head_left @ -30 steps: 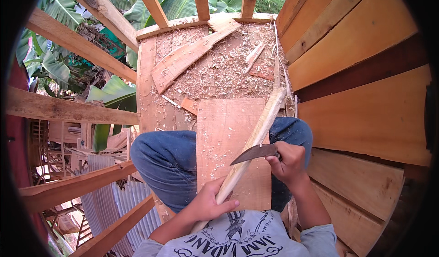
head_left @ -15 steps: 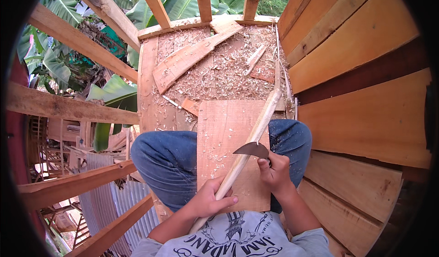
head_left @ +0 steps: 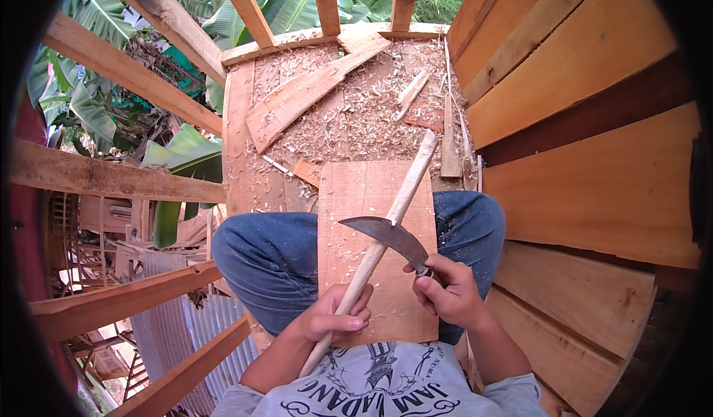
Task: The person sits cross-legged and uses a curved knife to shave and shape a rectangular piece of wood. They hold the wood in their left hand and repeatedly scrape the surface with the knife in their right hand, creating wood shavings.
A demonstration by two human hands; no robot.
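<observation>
My left hand (head_left: pixel 340 314) is closed round the lower part of a long pale wooden stick (head_left: pixel 407 192), which slants up and away to the right. The stick's near end rests by my shirt. In my right hand (head_left: pixel 448 291) is the handle of a curved knife (head_left: pixel 382 231) with a dark, sickle-like blade. The blade lies across the stick about midway, its tip pointing left. Beneath both is a flat wooden board (head_left: pixel 349 194) across my lap, with a few shavings on it.
Wood shavings (head_left: pixel 371 127) cover the plank floor ahead. A shaped plank (head_left: pixel 293 105) and a narrow wood piece (head_left: pixel 450 146) lie among them. Wooden rails (head_left: pixel 119 172) stand at the left and far side; a plank wall (head_left: pixel 587 187) rises close on the right.
The knife has drawn back slightly toward me and more of its blade shows across the stick. The stick's far end has dropped left and my left grip has turned round it.
</observation>
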